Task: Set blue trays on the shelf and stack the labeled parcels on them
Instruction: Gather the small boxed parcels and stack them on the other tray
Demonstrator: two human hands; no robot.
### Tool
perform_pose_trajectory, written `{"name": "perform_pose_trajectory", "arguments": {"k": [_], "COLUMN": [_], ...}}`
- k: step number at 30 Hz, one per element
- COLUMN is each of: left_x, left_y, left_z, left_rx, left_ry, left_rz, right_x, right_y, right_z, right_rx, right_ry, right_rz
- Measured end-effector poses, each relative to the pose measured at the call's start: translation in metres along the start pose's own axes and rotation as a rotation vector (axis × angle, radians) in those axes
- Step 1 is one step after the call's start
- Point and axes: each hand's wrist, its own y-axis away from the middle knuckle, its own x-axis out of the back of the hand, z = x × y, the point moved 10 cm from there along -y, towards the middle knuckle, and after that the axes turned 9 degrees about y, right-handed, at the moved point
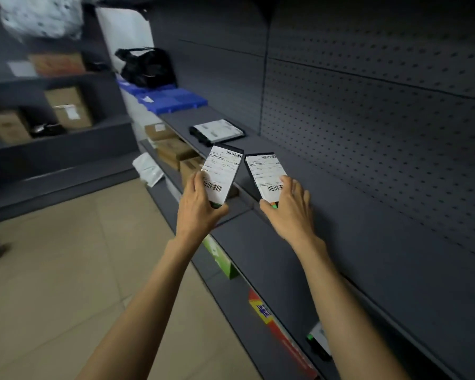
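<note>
My left hand [200, 204] grips a flat black parcel [223, 171] with a white barcode label, held up in front of the shelf edge. My right hand [288, 207] grips a second labeled black parcel [263, 174] just above the grey shelf [340, 256]. A third labeled parcel [217, 130] lies flat on the same shelf further back. Blue trays [173, 100] sit at the far end of that shelf, with a black bag [146, 67] on the rearmost one.
Cardboard boxes [173, 149] and a white pouch [148, 168] fill the lower shelf. A green box [220, 256] and a red package [274, 319] lie below nearer me. Another shelving unit with boxes [69, 108] stands at left. Pegboard wall [381, 119] backs the shelf.
</note>
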Motion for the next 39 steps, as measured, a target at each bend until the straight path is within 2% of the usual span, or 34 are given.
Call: {"name": "perform_pose_trajectory", "arguments": {"k": [7, 13, 25, 32, 39], "left_x": [0.078, 0.103, 0.115, 0.117, 0.092], "left_y": [-0.103, -0.176, -0.390, -0.529, -0.647], "left_z": [-0.143, -0.236, -0.407, -0.478, -0.533], "left_rx": [0.068, 0.112, 0.157, 0.133, 0.042], "left_ry": [-0.059, -0.025, -0.017, -0.027, 0.045], "left_rz": [0.094, 0.127, 0.205, 0.176, 0.093], "right_x": [-0.078, -0.140, -0.280, -0.321, -0.363], "right_y": [-0.103, -0.175, -0.392, -0.520, -0.606], "right_z": [-0.156, -0.247, -0.384, -0.452, -0.481], "right_rx": [0.117, 0.177, 0.194, 0.158, 0.045], "right_ry": [-0.053, -0.083, -0.153, -0.179, -0.181], "right_rz": [-0.007, -0.033, -0.068, -0.043, 0.017]}}
